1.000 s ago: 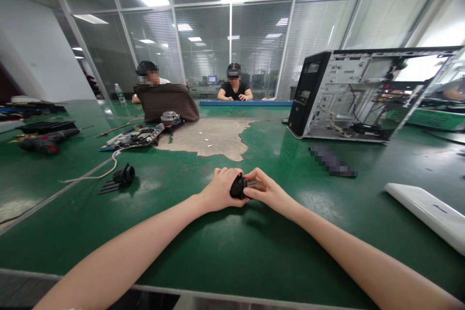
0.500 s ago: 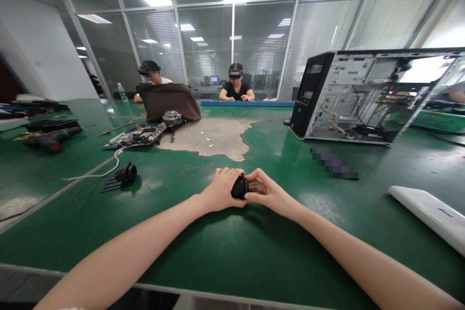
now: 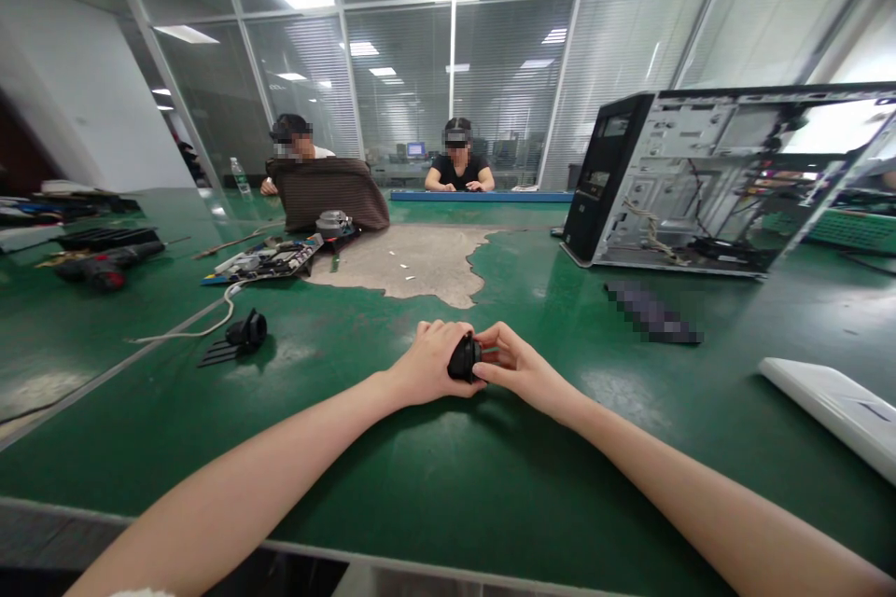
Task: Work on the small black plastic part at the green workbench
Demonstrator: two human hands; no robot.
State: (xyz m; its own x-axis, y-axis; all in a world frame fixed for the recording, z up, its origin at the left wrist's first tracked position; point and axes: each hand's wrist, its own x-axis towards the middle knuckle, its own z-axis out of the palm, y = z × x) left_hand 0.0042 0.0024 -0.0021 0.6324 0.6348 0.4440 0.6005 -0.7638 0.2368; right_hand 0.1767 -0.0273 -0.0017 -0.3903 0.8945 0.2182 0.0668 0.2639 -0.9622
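Both hands meet over the green tabletop, around a small, round black plastic part. My left hand is wrapped round it from the left, palm side hidden. From the right, the thumb and fingertips of my right hand pinch the part's rim. What lies inside the left fingers does not show. Off to the left lies another black plastic piece, with a round collar and flat prongs.
An opened computer case stands at right, near a blurred dark object and a white casing. A circuit board, white cable and power drill lie left. Two people sit across, one behind a brown-covered box.
The view has shifted slightly. My hands stay around the black part, and my right thumb and fingers have moved a little on its rim.
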